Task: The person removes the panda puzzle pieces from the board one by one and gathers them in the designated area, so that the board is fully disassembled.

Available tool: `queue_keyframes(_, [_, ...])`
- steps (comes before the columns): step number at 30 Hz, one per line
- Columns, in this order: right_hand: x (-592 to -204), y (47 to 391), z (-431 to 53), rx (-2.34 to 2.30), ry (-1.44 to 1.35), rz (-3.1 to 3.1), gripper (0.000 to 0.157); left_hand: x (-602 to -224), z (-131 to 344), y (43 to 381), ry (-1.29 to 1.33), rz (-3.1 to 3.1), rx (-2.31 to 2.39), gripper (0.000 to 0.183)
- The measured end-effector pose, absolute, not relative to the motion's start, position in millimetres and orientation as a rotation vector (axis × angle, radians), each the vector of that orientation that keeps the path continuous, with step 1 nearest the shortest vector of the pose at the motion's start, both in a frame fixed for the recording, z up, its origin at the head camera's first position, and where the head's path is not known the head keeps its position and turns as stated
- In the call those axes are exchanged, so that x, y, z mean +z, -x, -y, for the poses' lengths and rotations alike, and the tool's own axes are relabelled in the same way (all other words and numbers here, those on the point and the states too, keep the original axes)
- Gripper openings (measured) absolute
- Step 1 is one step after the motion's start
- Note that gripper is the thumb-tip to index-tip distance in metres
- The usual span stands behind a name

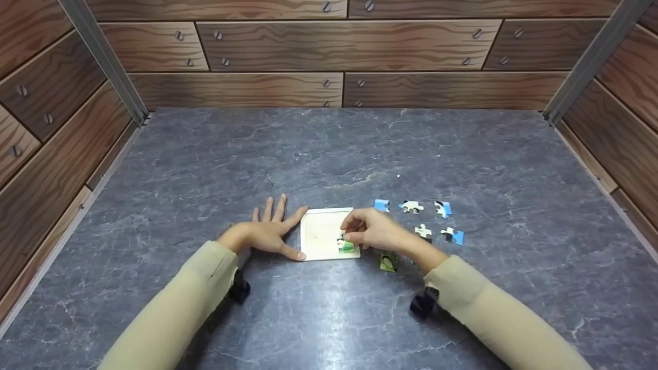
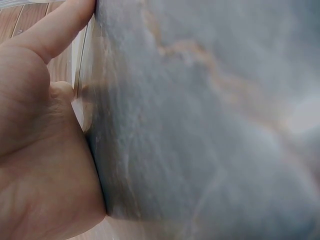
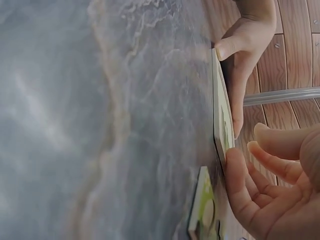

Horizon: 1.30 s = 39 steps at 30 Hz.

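Observation:
A small pale wooden puzzle tray (image 1: 321, 231) lies on the table between the hands. My left hand (image 1: 267, 235) is spread flat at its left side, with thumb and index fingertip at the tray's edge. In the tray's lower right corner sits a green, white and black puzzle piece (image 1: 346, 246). My right hand (image 1: 374, 228) is bent over that corner. The right wrist view shows one right fingertip (image 3: 234, 157) at the tray's near end, with a gap between it and the neighbouring fingers, and the left hand (image 3: 250, 47) at the far end.
Loose puzzle pieces lie right of the tray: a blue one (image 1: 381, 205), a white and black one (image 1: 412, 206), a blue-edged one (image 1: 453, 236) and several more. A green piece (image 1: 389, 262) is partly under the right forearm. Wood-patterned walls (image 1: 339, 46) enclose the grey marbled table (image 1: 257, 154).

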State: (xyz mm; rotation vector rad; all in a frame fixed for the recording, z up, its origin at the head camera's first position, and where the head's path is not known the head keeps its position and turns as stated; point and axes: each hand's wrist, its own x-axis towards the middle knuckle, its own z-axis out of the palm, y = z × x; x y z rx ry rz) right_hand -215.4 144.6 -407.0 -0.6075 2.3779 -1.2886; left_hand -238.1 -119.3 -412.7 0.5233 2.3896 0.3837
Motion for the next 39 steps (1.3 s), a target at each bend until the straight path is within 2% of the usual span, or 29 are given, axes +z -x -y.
queue_keyframes(10, [-408,217,-142,-1.198,0.677,-2.421,0.018,-412,118,239,-0.534,-2.388,0.391,0.109])
queue_keyframes(19, [-409,214,-135,-1.050,0.681,-2.520,0.034,-413,118,239,-0.521,-2.388,0.408,0.110])
queue_keyframes(33, [-409,213,-132,-0.968,0.665,-2.579,0.035,-414,119,238,-0.530,-2.392,0.409,0.108])
queue_keyframes(39, [-411,214,-136,-1.111,0.714,-2.506,0.023,-415,119,237,-0.525,-2.397,0.399,0.108])
